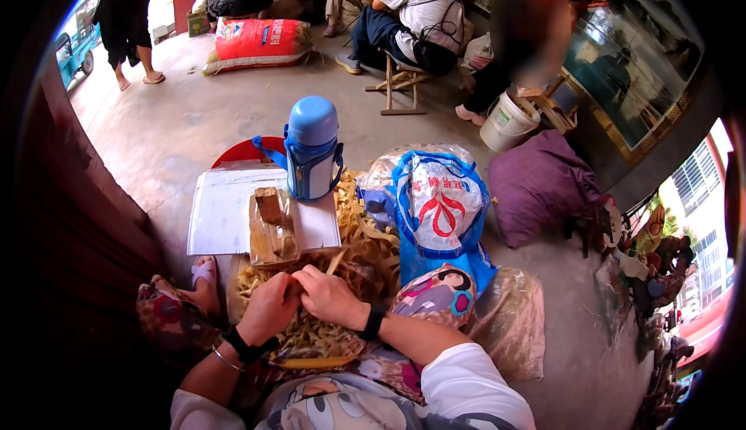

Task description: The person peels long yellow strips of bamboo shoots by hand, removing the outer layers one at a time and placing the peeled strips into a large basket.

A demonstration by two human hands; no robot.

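Note:
My left hand (271, 306) and my right hand (331, 297) meet at the fingertips, fingers curled in a pinch. Whatever may lie between the fingertips is hidden. Just beyond the right hand, a pale yellow strip (336, 261) points up; I cannot tell whether it is held. Below my hands, many small yellow folded pieces (317, 341) lie in my lap on what looks like clear plastic. Longer yellow strips (366, 255) are heaped between my knees. A single longer strip (315, 362) lies across the near edge of the pieces.
Ahead stands a blue bottle in a strapped sleeve (313, 147), beside white sheets or boards (218, 214) and a clear plastic pack (274, 238). To the right are a printed blue-and-white bag (443, 205) and a purple sack (539, 188). Several people sit or stand farther off.

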